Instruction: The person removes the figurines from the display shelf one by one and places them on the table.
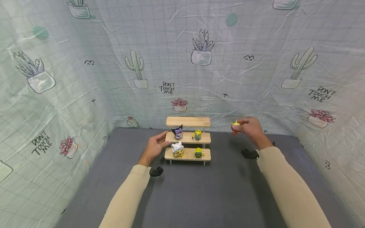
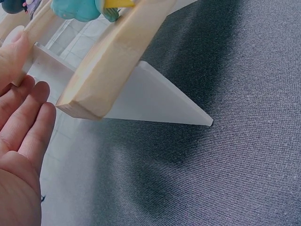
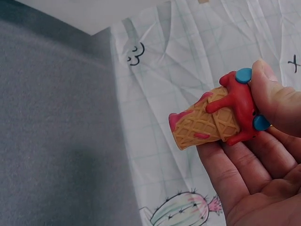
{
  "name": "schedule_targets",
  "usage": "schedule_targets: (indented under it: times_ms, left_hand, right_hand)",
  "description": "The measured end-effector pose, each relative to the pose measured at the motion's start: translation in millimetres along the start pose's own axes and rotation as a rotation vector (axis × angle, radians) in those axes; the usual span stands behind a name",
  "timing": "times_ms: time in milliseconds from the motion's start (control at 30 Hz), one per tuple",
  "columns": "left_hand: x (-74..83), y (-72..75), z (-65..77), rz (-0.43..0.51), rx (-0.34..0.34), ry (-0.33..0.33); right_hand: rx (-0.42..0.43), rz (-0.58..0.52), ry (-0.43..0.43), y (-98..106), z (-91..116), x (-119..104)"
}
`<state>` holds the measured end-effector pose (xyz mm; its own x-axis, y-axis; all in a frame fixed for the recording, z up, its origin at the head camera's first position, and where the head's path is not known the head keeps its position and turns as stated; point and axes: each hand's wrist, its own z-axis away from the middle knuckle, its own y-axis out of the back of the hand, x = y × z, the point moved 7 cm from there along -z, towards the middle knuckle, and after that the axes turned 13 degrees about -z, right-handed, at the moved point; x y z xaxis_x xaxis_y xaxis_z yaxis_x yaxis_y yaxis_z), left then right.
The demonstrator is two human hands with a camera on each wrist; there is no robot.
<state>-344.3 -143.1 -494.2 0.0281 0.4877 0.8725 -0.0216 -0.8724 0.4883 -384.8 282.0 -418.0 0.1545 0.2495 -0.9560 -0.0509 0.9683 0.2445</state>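
A three-tier wooden display shelf (image 1: 188, 121) stands on the grey table against the back cloth. My left hand (image 1: 155, 146) holds the left end of its middle plank, thumb at the front edge in the left wrist view. Off to the right of the shelf, my right hand (image 1: 252, 128) pinches a small toy figure (image 3: 221, 113) above the table. The figure has a waffle-cone base with red drips and blue discs; its yellow-green top shows in the head view. On the middle plank are a black-and-purple figure (image 1: 178, 133) and a yellow figure (image 1: 197, 135).
A white-topped figure (image 1: 177, 148) and a green figure (image 1: 198, 153) stand on the lowest plank. Clear plastic legs (image 2: 155, 96) support the planks. Printed cloth (image 1: 182, 79) hangs behind and on both sides of the grey table (image 1: 199, 196).
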Motion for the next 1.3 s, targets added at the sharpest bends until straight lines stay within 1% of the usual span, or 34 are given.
schedule_targets:
  times_ms: [300,500,800,933,1133,1300]
  left_hand:
    - [2.1,-1.1,1.3,0.002,-0.008,-0.010]
    - [1.8,-0.6,0.5,0.011,0.000,-0.017]
    - [2.5,-0.4,0.2,0.005,0.007,-0.001]
    - [1.2,-0.9,0.9,0.000,0.001,0.006]
    - [1.3,-0.7,0.9,0.003,0.007,0.006]
    - [2.3,-0.2,0.4,0.003,0.009,-0.008]
  right_hand:
    - [0.018,0.076,0.042,10.3,2.9,7.4]
    - [0.034,0.075,0.029,16.6,7.0,11.6]
    - [0.012,0.048,0.013,21.6,8.5,20.1]
    - [0.026,0.060,0.012,25.7,9.2,22.8]
    - [0.024,0.076,-0.021,31.3,10.1,29.4]
    - [0.026,0.086,-0.027,34.3,11.2,33.3]
